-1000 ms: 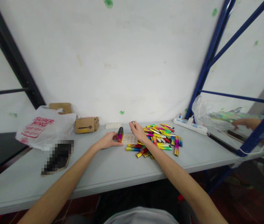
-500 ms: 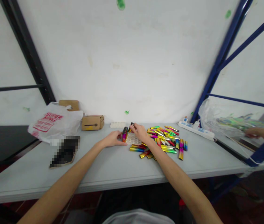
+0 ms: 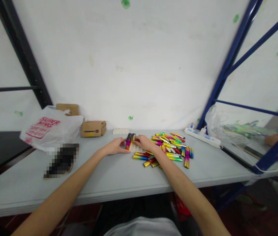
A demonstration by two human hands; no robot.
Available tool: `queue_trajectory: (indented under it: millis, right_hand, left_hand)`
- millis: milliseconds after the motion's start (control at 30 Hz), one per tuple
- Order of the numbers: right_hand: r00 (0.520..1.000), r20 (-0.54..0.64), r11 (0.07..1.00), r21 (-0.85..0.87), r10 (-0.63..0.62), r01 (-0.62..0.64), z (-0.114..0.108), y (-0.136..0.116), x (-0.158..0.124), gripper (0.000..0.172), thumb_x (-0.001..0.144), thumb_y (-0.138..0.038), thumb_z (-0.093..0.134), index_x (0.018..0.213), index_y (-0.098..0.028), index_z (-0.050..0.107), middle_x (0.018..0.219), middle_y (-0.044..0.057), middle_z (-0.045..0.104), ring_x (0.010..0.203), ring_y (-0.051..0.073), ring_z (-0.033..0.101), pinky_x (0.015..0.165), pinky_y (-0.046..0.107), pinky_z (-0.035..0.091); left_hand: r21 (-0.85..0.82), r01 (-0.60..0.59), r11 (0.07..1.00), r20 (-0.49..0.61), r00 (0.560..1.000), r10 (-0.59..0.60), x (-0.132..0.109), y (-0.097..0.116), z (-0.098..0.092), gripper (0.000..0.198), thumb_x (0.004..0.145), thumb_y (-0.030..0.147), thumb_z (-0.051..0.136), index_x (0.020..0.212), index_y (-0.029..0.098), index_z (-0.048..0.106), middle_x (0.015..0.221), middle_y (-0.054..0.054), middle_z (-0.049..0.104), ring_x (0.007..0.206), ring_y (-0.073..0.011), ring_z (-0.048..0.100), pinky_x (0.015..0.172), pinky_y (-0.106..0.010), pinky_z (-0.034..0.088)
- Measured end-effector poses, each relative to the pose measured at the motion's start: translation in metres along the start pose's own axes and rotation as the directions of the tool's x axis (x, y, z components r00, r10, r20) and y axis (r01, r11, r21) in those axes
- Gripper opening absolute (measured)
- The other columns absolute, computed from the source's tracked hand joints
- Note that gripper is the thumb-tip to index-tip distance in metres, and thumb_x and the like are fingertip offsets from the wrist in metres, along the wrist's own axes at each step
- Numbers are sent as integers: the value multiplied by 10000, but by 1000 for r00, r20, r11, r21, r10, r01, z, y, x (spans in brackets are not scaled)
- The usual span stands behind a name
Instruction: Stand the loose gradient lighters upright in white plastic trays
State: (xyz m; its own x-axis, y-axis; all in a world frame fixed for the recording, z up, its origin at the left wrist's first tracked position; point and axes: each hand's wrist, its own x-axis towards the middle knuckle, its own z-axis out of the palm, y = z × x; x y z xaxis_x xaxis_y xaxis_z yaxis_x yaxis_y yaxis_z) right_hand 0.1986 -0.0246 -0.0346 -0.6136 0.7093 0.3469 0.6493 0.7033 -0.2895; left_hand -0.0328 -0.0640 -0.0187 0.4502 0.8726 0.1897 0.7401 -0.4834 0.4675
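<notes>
Two grips are at work here, both mine. My left grip (image 3: 114, 146) is wide, thumb and fingers spread around the left end of a pale tray (image 3: 136, 149), beside a row of upright lighters (image 3: 128, 143); how firmly it presses, I cannot tell. My right grip (image 3: 145, 143) is narrow, pinched on an upright gold lighter (image 3: 133, 137) just left of its fingertips and near that row. Whether its base sits in a cell is hidden from me.

To do this well, I'd judge, I should keep the lighter plumb, square its base to the cell, and press straight down from the top without nudging its neighbours. My left grip ought to brace the tray so it can't slide along the counter (image 3: 114, 178). I'd check the base is seated before loosening the pinch. The loose pile (image 3: 174, 154) lies just right of my right grip, so a sweeping wrist could scatter it.
</notes>
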Motion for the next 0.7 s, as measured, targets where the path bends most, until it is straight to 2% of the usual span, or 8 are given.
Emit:
queue_trajectory:
  millis: [100,200,267,367,433,500,567,700]
  right_hand:
    - [1000,9,1000,13,-16,16,-3,2,0,247,976,-363,614,987,-147,733,887,60,688,784,153,581,776,247,412]
    - [1000,-12,1000,-17,5,-6,-16,8,-5,326,1025,-393,515,1044,-154,736,972,94,707,886,178,622,847,267,430]
    - [990,-78,987,-97,117,-125,-27,16,-12,340,1045,-364,457,1084,-159,726,1056,124,702,972,203,633,892,292,437]
    - [926,-153,902,-220,344,-371,-42,33,-26,292,1006,-268,497,1200,-165,690,1218,160,664,1128,252,613,957,338,439]
    - [882,-129,848,-243,453,-471,-49,44,-35,343,971,-242,540,1283,-153,651,1277,171,649,1181,268,602,985,358,442]
    - [862,-86,831,-236,499,-504,-54,52,-40,400,947,-273,586,1323,-141,628,1279,173,659,1186,269,611,986,356,452]
    - [865,-46,839,-222,500,-497,-56,54,-42,385,921,-285,626,1274,-137,667,1231,169,690,1152,263,635,965,340,466]
    - [882,14,866,-197,472,-460,-59,49,-40,224,882,-159,618,1034,-145,781,1052,147,758,991,234,697,885,297,486]
  left_hand:
    - [0,7,1000,15,1000,-7,0,0,0,582,611,707,751,850,182,676,758,-23,628,716,-225,548,628,-288,372]
    - [2,-3,1000,20,1000,3,1,0,-1,592,619,723,740,845,179,672,766,-28,630,709,-227,552,620,-291,371]
    - [13,-11,1000,21,1000,11,1,0,-1,606,626,733,734,855,176,669,778,-33,632,715,-233,559,623,-295,377]
    - [36,-10,999,27,1000,9,1,0,-2,617,632,743,728,864,175,667,784,-35,632,723,-237,562,627,-296,380]
    - [35,-6,999,29,1000,5,1,0,-2,611,628,737,733,861,175,669,787,-34,634,724,-235,562,630,-295,381]
    - [28,-1,1000,27,1000,0,1,-1,-2,609,622,733,739,860,176,672,788,-34,638,721,-234,562,629,-295,381]
    - [22,-2,1000,24,1000,2,1,-1,-1,608,618,731,742,860,177,674,786,-33,639,715,-232,561,626,-296,380]
    - [26,-17,1000,23,1000,16,2,-3,-1,598,621,731,741,838,179,670,771,-30,626,707,-227,550,625,-297,376]
